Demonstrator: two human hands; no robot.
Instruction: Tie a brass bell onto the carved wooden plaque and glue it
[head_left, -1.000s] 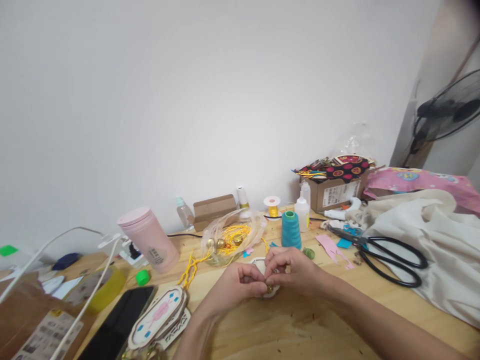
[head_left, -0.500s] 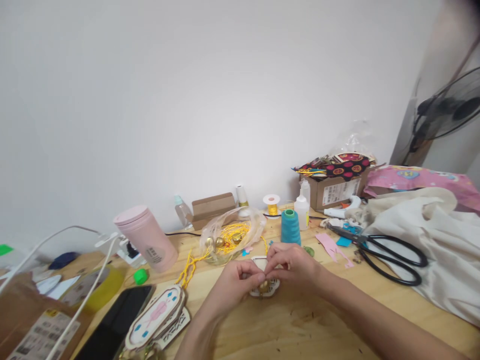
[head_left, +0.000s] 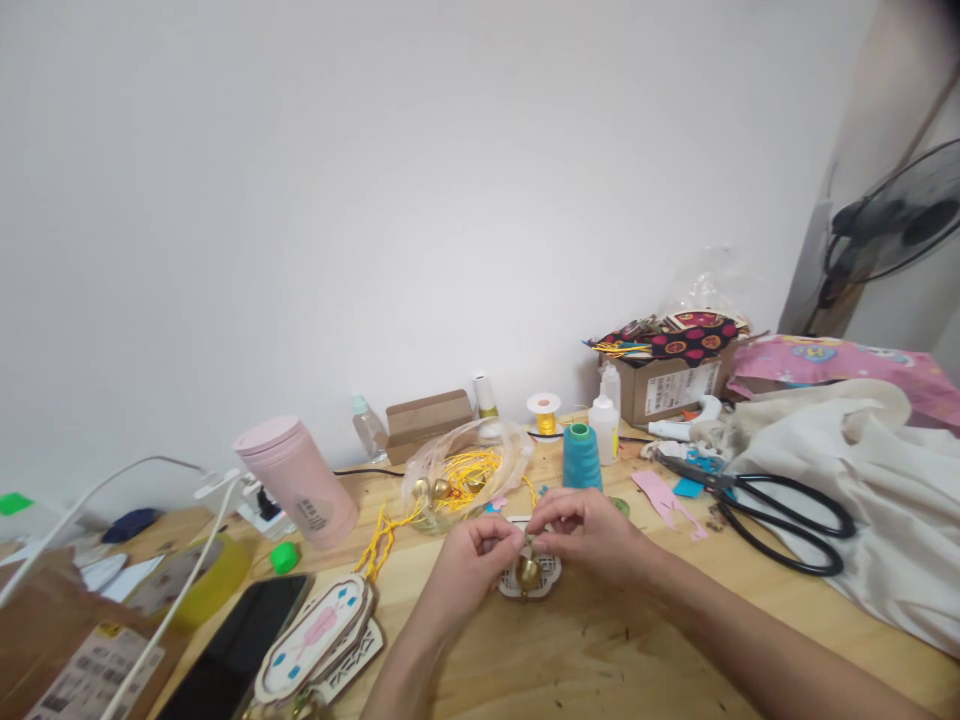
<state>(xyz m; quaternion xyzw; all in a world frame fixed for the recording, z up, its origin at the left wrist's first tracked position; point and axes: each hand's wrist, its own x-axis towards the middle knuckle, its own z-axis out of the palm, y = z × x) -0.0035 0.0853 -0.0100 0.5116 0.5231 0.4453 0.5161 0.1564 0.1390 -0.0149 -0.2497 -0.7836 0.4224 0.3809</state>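
On the table before me lies a small pale wooden openwork plaque (head_left: 551, 575) with a round gold bell (head_left: 529, 572) over its middle. Just above the bell, my left hand (head_left: 474, 558) has thumb and forefinger pinched together. My right hand (head_left: 589, 535) pinches close beside it, the fingertips of both almost meeting. What lies between the fingertips, perhaps the bell's cord, is too small to make out. Behind my hands sits a clear plastic bag (head_left: 517, 440) with yellow cords (head_left: 472, 465) and several gold bells. A teal thread cone (head_left: 582, 460) stands beyond my right hand.
To the left are a pink tumbler (head_left: 296, 480), a black phone (head_left: 236, 645) and stacked wooden plaques (head_left: 319, 640). On the right, black-handled scissors (head_left: 780, 510) lie by white cloth (head_left: 885, 500). Glue bottles (head_left: 604, 425) and a cardboard box (head_left: 675, 385) stand at the back.
My fingers have lifted slightly away from the plaque's middle, so the gold bell now shows more fully. Both hands stay close together; the view has shifted a little.
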